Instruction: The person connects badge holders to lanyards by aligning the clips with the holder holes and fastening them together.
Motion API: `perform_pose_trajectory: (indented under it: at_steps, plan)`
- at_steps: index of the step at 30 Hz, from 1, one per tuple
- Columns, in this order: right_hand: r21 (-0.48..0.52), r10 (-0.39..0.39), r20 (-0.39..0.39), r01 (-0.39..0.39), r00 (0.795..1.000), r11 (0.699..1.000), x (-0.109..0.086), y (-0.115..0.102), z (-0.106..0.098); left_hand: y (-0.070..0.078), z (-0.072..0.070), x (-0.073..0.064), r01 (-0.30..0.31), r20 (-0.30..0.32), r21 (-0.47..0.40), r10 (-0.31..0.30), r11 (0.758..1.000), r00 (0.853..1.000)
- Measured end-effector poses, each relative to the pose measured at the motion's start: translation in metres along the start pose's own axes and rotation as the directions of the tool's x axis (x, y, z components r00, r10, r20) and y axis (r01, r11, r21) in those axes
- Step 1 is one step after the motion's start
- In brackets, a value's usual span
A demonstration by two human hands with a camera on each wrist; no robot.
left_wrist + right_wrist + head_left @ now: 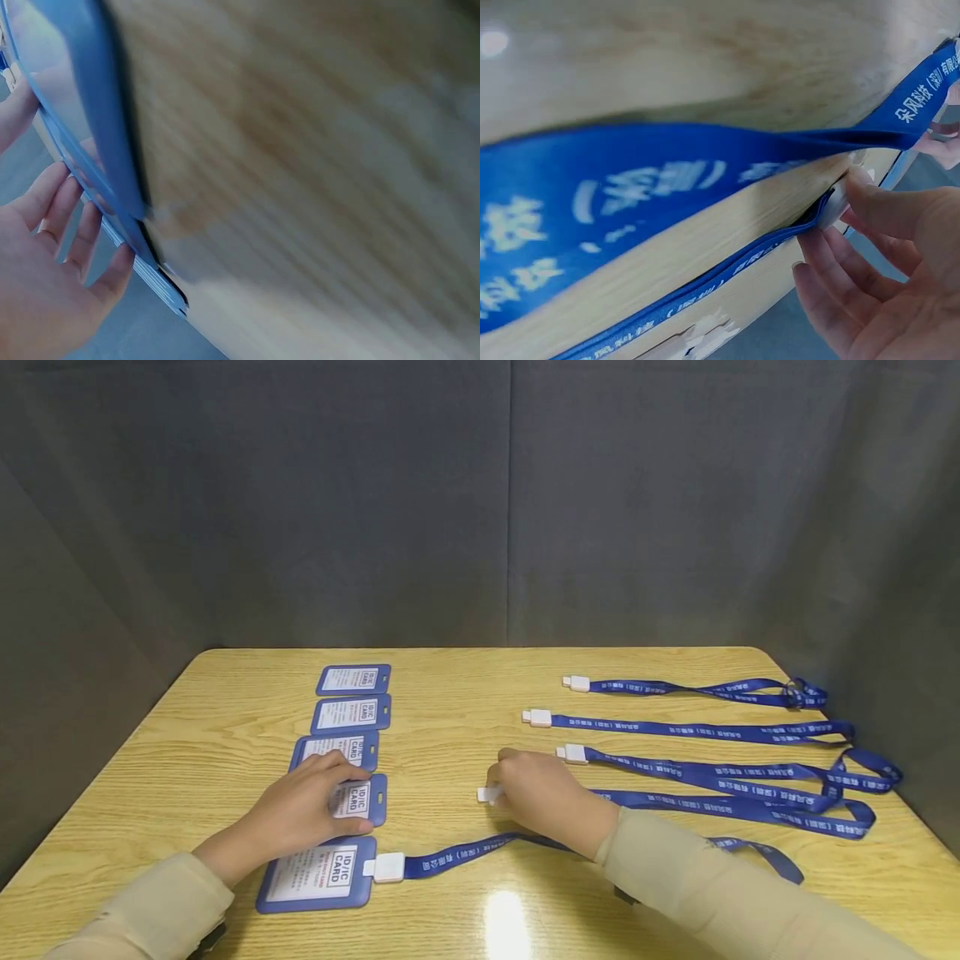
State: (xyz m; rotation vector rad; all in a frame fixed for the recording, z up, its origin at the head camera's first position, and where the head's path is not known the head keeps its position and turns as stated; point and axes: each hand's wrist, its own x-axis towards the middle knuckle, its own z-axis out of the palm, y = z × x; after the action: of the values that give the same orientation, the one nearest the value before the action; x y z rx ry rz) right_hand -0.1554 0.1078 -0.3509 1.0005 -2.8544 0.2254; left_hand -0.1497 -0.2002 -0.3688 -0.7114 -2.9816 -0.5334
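My left hand [303, 802] holds a blue-framed badge holder [354, 798] by its edges, thumb on the near side and fingers on the far side. In the left wrist view the fingertips [124, 259] lie along the holder's rim. Further right, my right hand [540, 793] pinches the white clip [489, 794] of a blue printed lanyard [720, 808]; the clip's tip points left toward the holder, with a stretch of table between them. Nearest me, another badge holder [318, 875] has a lanyard's white clip [388, 867] at its slot. My right forearm covers part of that lanyard's strap.
Beyond my left hand, more badge holders [351, 713] lie in a column on the wooden table [450, 693]. Several lanyards [675, 729] stretch across the right side, white clips pointing left. A dark curtain [510, 510] hangs behind the table.
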Motion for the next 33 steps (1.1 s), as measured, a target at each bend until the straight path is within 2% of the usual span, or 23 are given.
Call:
perform_pose_trajectory:
  at_steps: [15,28,33]
  plan:
    - [0.004,-0.073,0.077,0.073,0.994,0.997,0.027,-0.018,0.003,0.001,0.002,0.002,0.0,0.007,0.011,0.0,1.0,1.0]
    - [0.005,-0.104,0.093,0.104,0.99,0.995,0.049,-0.033,0.008,0.002,0.003,0.004,0.025,0.01,0.013,-0.025,1.0,1.0]
    - [-0.003,-0.088,0.127,0.09,0.988,0.996,0.055,-0.04,0.01,0.001,0.004,0.004,0.025,0.015,-0.008,-0.024,1.0,1.0]
